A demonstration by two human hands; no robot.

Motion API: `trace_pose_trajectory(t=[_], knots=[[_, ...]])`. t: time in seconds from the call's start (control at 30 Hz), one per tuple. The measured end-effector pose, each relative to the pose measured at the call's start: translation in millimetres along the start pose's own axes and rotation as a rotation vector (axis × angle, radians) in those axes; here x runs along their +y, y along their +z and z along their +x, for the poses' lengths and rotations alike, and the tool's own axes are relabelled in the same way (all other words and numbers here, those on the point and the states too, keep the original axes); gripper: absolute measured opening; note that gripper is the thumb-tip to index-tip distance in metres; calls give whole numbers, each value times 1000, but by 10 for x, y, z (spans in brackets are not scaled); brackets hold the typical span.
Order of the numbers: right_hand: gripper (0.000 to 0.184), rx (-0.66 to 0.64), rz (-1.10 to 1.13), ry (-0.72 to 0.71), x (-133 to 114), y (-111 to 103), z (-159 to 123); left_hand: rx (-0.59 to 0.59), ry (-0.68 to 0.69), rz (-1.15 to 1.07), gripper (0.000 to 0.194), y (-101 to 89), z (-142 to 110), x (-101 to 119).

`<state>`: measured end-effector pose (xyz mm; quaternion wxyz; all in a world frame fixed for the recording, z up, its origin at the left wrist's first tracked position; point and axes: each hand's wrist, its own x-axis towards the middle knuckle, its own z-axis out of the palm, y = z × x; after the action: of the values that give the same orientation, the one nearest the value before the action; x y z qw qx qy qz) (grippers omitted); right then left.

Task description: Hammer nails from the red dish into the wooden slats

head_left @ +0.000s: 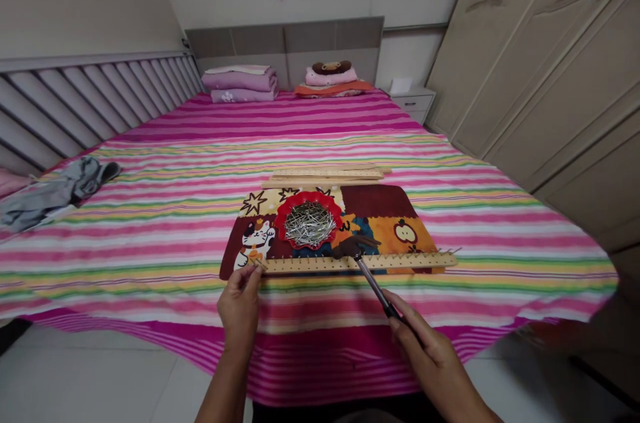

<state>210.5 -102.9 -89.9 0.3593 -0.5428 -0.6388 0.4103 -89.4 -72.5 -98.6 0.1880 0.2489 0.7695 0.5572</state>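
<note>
A long wooden strip (pixel 310 266) with a row of nails standing in it and small dark marks along its face lies across the near side of a patterned mat (pixel 375 200). My left hand (pixel 241 300) is closed at the strip's left end, thumb and fingers pinched there; whether a nail is also between them is too small to tell. My right hand (pixel 425 340) grips the dark handle of a hammer (pixel 373 282), whose head rests over or just above the middle of the strip. Behind the strip, a red scalloped bowl (pixel 281 231) holds many loose silver nails (pixel 310 223).
More wooden strips (pixel 325 178) lie stacked beyond the mat on the striped bedspread (pixel 165 210). Grey clothing (pixel 75 186) lies at left. Folded bedding (pixel 243 84) sits by the headboard (pixel 300 43). A bed rail (pixel 100 100) runs along the left, a wardrobe (pixel 545 76) along the right.
</note>
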Motion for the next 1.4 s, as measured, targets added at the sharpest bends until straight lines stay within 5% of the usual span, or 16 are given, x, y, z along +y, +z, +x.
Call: trace_pose_trajectory(t=[0.53,1.03,1.4], knots=[[48,-64,6,17,51,37,-47,29,36,29,28,226,-103,-182],[43,-214,-135,-346,-417,386,210,16,409,192,25,273,-43,-400],[44,-357,-370,-357,-570,655,382,28,549,279,20,265,-60,-457]])
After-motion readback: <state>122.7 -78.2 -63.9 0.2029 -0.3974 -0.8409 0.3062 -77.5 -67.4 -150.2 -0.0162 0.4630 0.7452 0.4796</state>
